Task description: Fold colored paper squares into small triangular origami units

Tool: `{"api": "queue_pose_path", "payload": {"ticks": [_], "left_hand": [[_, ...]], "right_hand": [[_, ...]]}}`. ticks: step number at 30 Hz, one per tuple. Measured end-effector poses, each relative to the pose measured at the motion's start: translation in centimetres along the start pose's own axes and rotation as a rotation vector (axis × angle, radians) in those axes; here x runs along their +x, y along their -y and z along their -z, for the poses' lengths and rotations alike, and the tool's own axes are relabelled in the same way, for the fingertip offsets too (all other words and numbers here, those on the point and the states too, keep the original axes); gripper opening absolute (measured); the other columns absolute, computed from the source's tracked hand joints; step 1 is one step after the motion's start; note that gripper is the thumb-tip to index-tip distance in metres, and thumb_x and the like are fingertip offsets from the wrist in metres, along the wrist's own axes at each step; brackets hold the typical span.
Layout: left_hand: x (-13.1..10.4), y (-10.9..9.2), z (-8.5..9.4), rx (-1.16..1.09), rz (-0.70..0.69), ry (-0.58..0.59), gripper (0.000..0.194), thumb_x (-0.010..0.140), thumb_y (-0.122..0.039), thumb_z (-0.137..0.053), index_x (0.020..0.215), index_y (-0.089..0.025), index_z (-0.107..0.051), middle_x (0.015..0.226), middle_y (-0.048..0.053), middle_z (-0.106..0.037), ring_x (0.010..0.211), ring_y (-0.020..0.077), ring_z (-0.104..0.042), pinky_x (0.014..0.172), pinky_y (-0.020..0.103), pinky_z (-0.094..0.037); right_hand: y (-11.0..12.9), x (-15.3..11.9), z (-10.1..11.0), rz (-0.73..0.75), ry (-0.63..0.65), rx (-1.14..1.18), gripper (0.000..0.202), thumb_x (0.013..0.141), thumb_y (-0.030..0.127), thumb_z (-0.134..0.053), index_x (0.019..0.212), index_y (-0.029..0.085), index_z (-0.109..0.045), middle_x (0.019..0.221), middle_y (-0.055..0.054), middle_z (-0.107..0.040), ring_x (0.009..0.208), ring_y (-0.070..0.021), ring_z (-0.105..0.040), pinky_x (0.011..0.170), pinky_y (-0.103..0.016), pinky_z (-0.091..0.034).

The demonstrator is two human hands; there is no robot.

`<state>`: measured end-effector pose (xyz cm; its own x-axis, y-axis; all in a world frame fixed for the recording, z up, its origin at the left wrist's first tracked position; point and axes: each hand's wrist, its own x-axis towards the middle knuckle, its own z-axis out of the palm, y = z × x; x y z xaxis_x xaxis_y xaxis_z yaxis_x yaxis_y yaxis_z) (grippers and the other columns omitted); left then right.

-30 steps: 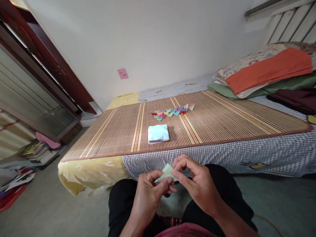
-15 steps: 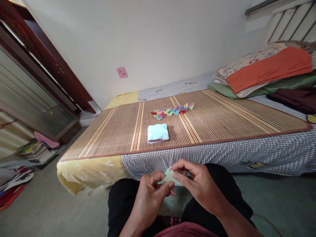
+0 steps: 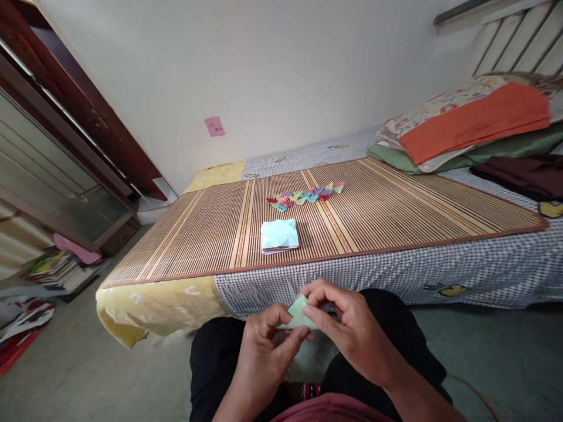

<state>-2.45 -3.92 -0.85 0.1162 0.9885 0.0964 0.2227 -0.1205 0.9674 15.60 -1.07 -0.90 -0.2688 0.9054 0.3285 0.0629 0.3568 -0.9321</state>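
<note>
A small piece of light green folded paper (image 3: pixel 298 315) is held between both hands, above my lap and in front of the bed's edge. My left hand (image 3: pixel 269 343) pinches its lower left part between thumb and fingers. At its upper right side, my right hand (image 3: pixel 336 313) grips it with thumb and index finger. The paper's peak points up, and its lower right part is hidden by my fingers. Beyond the hands, a stack of pale blue paper sheets (image 3: pixel 280 235) lies on the woven mat. Behind the stack sits a cluster of small colourful folded paper pieces (image 3: pixel 303 196).
The woven mat (image 3: pixel 189 234) covers most of the bed, over a checked sheet (image 3: pixel 378 278) and a yellow one. Folded bedding (image 3: pixel 475 126) and a dark cloth (image 3: pixel 523 176) lie at the right. A pink note (image 3: pixel 214 126) is on the wall. Books (image 3: pixel 55 272) stand low at left.
The left thumb has shifted down along the green paper, so more of its face shows. Both hands still hold it. The whole view has moved slightly.
</note>
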Motion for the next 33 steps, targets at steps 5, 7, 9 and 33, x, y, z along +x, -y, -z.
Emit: {"api": "queue_pose_path", "payload": {"ticks": [5,7,9,33], "left_hand": [[-0.2,0.4,0.0,-0.105,0.044,-0.007,0.031,0.085,-0.037,-0.08,0.066,-0.017,-0.066,0.07,0.003,-0.069,0.065,0.0156,-0.063,0.058,0.022,-0.05],[-0.3,0.5,0.0,-0.193,0.086,-0.011,0.031,0.083,-0.037,-0.082,0.068,-0.017,-0.065,0.072,0.003,-0.07,0.065,0.0156,-0.066,0.059,0.022,-0.051],[-0.3,0.4,-0.2,-0.273,0.126,-0.038,0.032,0.082,-0.038,-0.084,0.068,-0.017,-0.064,0.072,0.003,-0.072,0.064,0.0161,-0.069,0.061,0.023,-0.054],[-0.1,-0.2,-1.3,-0.449,0.104,-0.245,0.031,0.077,-0.03,-0.088,0.072,-0.017,-0.06,0.07,0.002,-0.076,0.057,0.015,-0.073,0.057,0.022,-0.057]], "right_hand": [[0.3,-0.2,-0.4,0.001,-0.021,0.016,0.02,0.097,0.026,-0.06,0.077,0.022,-0.059,0.082,0.0,-0.065,0.078,-0.0168,-0.062,0.073,-0.028,-0.048],[0.4,-0.3,-0.6,0.014,-0.046,-0.006,0.02,0.096,0.026,-0.06,0.077,0.021,-0.059,0.082,-0.001,-0.066,0.078,-0.0167,-0.063,0.072,-0.027,-0.048],[0.4,-0.3,-0.7,0.029,-0.071,-0.035,0.02,0.096,0.026,-0.06,0.077,0.021,-0.059,0.082,-0.001,-0.066,0.079,-0.0168,-0.064,0.071,-0.027,-0.049],[0.6,-0.1,-1.2,0.094,-0.223,-0.089,0.017,0.092,0.02,-0.062,0.075,0.021,-0.06,0.082,-0.001,-0.069,0.078,-0.016,-0.067,0.07,-0.025,-0.051]]}}
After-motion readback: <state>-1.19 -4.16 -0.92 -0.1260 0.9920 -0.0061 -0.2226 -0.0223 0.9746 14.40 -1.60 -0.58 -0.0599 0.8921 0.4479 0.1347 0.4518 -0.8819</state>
